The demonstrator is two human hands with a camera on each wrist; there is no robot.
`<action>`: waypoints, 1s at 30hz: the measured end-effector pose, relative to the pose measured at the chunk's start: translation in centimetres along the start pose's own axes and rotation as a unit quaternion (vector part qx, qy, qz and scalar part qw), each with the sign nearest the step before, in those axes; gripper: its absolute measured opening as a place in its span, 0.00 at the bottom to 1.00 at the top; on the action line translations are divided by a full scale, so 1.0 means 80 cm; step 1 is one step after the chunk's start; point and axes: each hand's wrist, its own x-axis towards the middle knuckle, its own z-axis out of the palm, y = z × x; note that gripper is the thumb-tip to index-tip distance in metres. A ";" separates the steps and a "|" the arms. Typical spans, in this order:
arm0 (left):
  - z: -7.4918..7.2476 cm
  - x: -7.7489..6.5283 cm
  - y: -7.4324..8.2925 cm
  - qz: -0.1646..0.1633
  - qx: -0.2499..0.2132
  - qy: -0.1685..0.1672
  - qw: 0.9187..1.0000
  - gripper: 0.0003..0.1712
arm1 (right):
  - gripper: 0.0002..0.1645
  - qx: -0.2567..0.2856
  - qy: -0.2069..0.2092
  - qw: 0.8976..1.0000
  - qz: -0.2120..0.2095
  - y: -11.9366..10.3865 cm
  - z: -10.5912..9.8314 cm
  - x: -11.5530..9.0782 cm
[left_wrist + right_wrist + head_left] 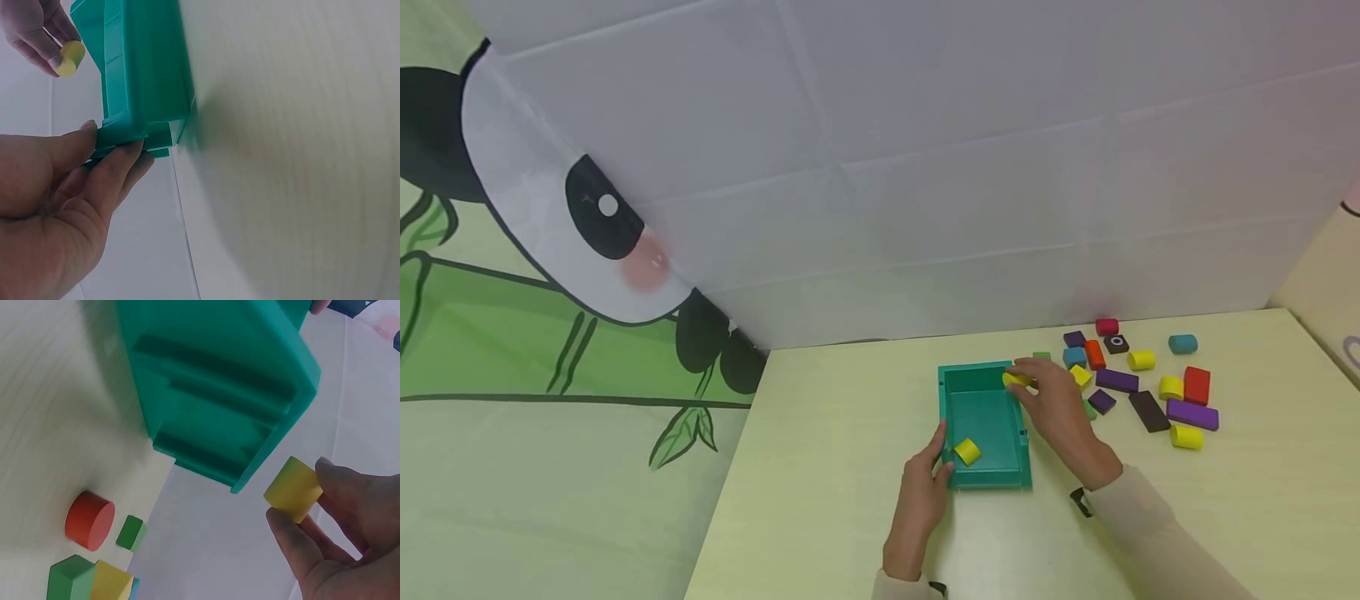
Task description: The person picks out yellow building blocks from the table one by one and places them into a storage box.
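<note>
A teal plastic box (988, 417) lies on the table with its open side up. My left hand (922, 492) grips its near left wall between thumb and fingers, as the left wrist view also shows. One yellow cylinder block (967, 452) lies inside, near the left wall. Over the box's far right corner, my right hand (1060, 408) pinches another yellow cylinder block (294, 489) between thumb and fingertips. In the right wrist view that block is held beside the box's rim, clear of the wall.
Loose blocks spread over the table to the right: a purple bar (1192, 414), a red block (1197, 385), a black bar (1149, 412), a teal cylinder (1183, 343) and several more. Some lie close to the right hand. A white printed cloth (925, 208) hangs behind the table.
</note>
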 end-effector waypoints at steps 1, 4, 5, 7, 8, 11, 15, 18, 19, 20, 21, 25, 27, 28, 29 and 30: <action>0.000 0.000 0.000 -0.001 0.000 0.000 1.000 0.38 | 0.17 0.002 -0.002 1.000 -0.001 -0.001 0.002 -0.001; 0.000 0.000 0.000 -0.002 0.003 0.000 1.000 0.38 | 0.17 0.006 -0.007 1.000 -0.008 -0.005 0.006 -0.002; 0.000 0.000 0.000 -0.001 0.004 0.000 1.000 0.38 | 0.17 0.006 -0.009 1.000 -0.011 -0.007 0.008 -0.003; 0.000 0.000 0.000 0.000 0.006 0.001 1.000 0.38 | 0.17 0.006 -0.015 1.000 -0.015 -0.010 0.012 -0.004; 0.000 0.001 -0.001 0.001 0.007 0.002 1.000 0.38 | 0.17 0.004 -0.017 1.000 -0.017 -0.011 0.014 -0.005; 0.000 0.001 -0.001 0.004 0.008 0.002 1.000 0.37 | 0.17 0.000 -0.023 1.000 -0.018 -0.016 0.020 -0.006; 0.000 0.001 -0.002 0.007 0.011 0.003 1.000 0.37 | 0.17 0.001 -0.028 0.999 -0.026 -0.021 0.028 -0.007; 0.000 0.001 -0.002 0.010 0.010 0.003 1.000 0.37 | 0.17 0.004 -0.032 0.999 -0.032 -0.024 0.034 -0.009; 0.000 0.001 -0.002 0.011 0.010 0.003 1.000 0.37 | 0.17 0.006 -0.034 0.999 -0.033 -0.025 0.036 -0.009; 0.000 0.001 -0.003 0.013 0.010 0.003 1.000 0.37 | 0.17 0.007 -0.035 0.999 -0.033 -0.026 0.038 -0.010; 0.000 0.001 -0.003 0.014 0.008 0.003 1.000 0.37 | 0.17 0.008 -0.037 0.999 -0.035 -0.027 0.041 -0.011; 0.000 0.001 -0.003 0.019 0.006 0.002 1.000 0.37 | 0.16 0.013 -0.042 0.998 -0.038 -0.032 0.050 -0.013; 0.001 0.002 -0.003 0.018 0.005 0.002 1.000 0.37 | 0.15 0.014 -0.043 0.998 -0.041 -0.034 0.054 -0.014; 0.000 0.001 -0.002 0.016 0.005 0.002 1.000 0.37 | 0.15 0.014 -0.044 0.998 -0.042 -0.036 0.056 -0.015; -0.001 0.001 -0.002 0.015 0.004 0.002 1.000 0.37 | 0.15 0.013 -0.044 0.998 -0.045 -0.037 0.059 -0.016; -0.002 0.001 -0.002 0.015 0.003 0.001 1.000 0.37 | 0.14 0.011 -0.044 0.998 -0.048 -0.037 0.062 -0.017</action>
